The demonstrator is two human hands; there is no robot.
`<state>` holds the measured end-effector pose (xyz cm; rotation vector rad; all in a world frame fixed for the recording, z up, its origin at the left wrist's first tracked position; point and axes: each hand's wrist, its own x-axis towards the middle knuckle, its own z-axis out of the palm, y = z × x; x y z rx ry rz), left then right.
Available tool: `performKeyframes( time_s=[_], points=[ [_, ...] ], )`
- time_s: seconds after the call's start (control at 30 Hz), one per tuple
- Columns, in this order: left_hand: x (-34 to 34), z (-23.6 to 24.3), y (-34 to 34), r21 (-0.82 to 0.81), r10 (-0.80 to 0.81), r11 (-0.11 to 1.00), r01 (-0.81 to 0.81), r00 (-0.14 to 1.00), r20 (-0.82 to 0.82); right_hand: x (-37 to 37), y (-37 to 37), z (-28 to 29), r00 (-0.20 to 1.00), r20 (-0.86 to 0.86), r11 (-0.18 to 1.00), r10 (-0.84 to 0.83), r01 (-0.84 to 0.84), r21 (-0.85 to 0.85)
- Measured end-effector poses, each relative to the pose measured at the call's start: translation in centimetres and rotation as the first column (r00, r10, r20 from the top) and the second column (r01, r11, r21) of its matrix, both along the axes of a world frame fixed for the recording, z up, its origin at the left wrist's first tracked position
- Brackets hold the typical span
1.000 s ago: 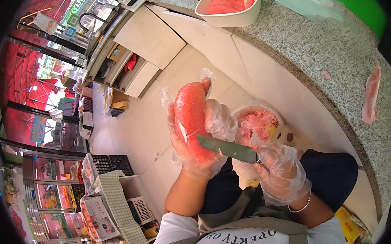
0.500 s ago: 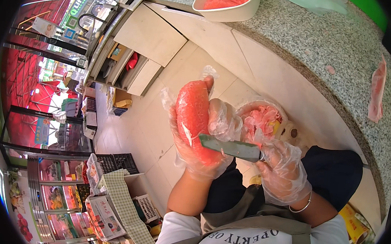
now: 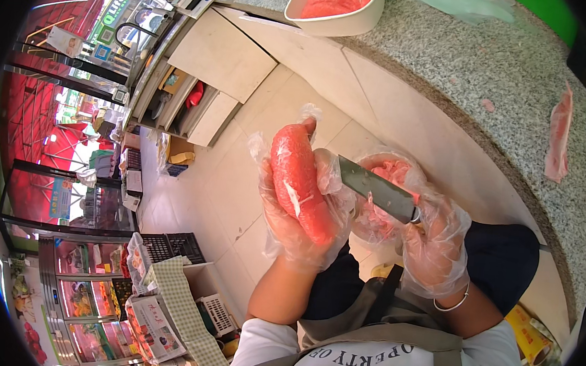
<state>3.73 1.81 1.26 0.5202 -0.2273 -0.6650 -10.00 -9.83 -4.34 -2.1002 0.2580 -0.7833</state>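
Note:
My left hand, in a clear plastic glove, grips a peeled red pomelo segment, which has a white streak of membrane. In my gloved right hand is a knife, its broad blade angled up-left, tip beside my left fingers. Below and behind the blade, a round bin holds pink scraps. On the granite counter stand a white bowl of red segments and, farther right, a pale pink strip lying alone.
The curved cabinet front borders the tiled floor ahead. Lower left are black crates, a cloth-draped shelf and a refrigerated display. Yellow objects lie low at my right. A light-green sheet rests on the counter's back.
My right hand has risen and shifted right, lifting the knife off the segment's lower part to a steeper angle. The segment in my left hand sits slightly farther right.

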Motion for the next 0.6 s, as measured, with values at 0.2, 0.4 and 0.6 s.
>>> performKeyframes(
  time_s=[0.2,0.4,0.6],
  points=[
    [-0.8,-0.1,-1.3,0.089,0.070,0.993,-0.073,0.997,0.035,0.2,0.3,0.7,0.948,0.169,0.689,0.271,-0.314,0.653],
    [-1.8,-1.2,-2.0,0.280,-0.003,0.960,0.009,1.000,-0.022,2.3,0.5,3.1,0.954,0.174,0.738,0.243,-0.299,0.605],
    [-1.8,-2.7,-1.9,0.093,-0.231,0.968,0.231,0.973,-0.018,3.0,1.0,1.4,0.945,0.306,0.768,0.114,-0.280,0.577]
  ],
)
